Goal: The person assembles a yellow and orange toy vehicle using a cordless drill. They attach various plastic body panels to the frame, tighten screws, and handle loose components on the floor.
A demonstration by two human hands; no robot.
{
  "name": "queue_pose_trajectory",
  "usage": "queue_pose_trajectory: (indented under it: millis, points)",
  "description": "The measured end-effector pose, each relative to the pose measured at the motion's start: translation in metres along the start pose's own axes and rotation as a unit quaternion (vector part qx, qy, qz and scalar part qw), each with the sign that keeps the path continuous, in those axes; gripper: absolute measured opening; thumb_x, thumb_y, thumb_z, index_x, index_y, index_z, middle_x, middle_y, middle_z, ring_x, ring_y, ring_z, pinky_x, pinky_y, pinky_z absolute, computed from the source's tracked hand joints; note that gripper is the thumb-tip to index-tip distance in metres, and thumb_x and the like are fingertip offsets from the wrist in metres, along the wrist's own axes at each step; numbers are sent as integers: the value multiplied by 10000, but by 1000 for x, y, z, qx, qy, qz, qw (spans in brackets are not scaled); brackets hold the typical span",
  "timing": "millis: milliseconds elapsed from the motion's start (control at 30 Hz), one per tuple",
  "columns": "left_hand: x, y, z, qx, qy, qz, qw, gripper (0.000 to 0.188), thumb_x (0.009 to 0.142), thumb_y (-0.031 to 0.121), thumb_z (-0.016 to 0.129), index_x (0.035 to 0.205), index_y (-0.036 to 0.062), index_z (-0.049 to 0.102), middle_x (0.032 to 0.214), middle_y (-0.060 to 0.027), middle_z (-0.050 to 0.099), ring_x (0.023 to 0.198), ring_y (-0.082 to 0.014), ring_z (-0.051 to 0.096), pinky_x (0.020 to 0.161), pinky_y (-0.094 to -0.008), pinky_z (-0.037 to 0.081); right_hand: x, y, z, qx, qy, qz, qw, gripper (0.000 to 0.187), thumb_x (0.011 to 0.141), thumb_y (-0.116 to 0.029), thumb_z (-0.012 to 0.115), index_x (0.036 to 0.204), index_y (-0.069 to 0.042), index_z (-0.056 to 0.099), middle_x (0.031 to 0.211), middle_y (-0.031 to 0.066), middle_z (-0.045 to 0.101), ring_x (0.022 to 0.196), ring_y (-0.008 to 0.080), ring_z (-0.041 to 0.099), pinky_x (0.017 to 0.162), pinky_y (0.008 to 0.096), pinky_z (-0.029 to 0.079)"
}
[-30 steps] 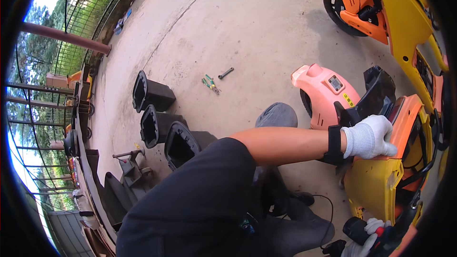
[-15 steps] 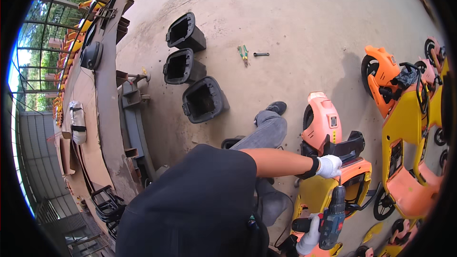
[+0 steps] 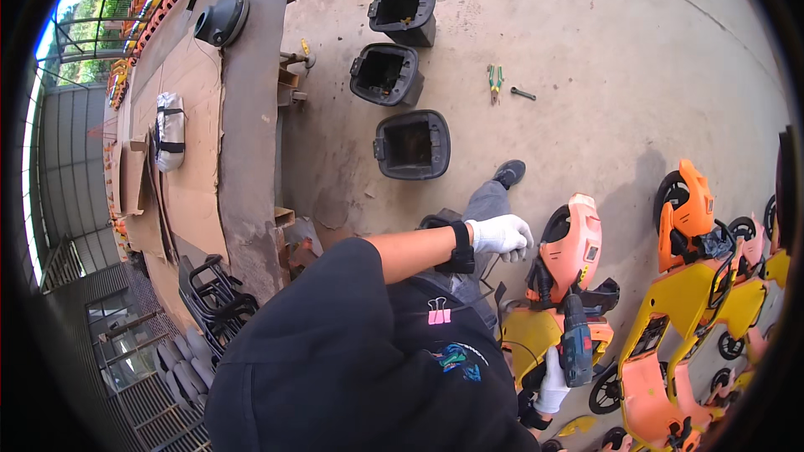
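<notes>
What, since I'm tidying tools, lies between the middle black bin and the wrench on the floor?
In the head view, green-handled pliers lie on the floor between the bin and wrench.

White gloves on both hands [image 3: 501, 234], blue-black drill [image 3: 576, 341], yellow scooter [image 3: 534, 331] (pink up front), black bins [image 3: 442, 144]

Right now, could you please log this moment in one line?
left hand: clear of scooter | right hand: holding drill | pliers: on floor

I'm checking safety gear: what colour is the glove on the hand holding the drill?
White; the glove shows best in the head view.
</notes>
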State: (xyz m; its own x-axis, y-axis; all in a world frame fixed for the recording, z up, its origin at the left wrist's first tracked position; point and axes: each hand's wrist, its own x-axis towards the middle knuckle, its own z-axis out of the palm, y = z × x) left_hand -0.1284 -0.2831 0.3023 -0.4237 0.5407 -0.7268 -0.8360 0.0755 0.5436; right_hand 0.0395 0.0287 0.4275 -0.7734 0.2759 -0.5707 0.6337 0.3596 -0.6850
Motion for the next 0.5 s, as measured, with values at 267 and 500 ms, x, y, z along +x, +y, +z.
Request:
queue_pose_trajectory:
  millis: [267,500]
  points:
    - [-29,101,-51,1,23,55,998,207,956,145,494,1049,-9,595,837,-67,660,683,-128,654,582,-266,537,83,-74,4,-83,-60,-15,995,338,826,-46,709,1145,-1,609,1031,58,647,914,175,606,862,351,491]
    - [-64,136,-93,22,114,87,989,235,963,161,528,1026,2,689,792,-36,661,647,-85,599,595,-234,492,150,-142,28,-5,-70,-3,998,285,808,-46,723,1079,-12,644,915,38,660,810,151,620,751,329,513]
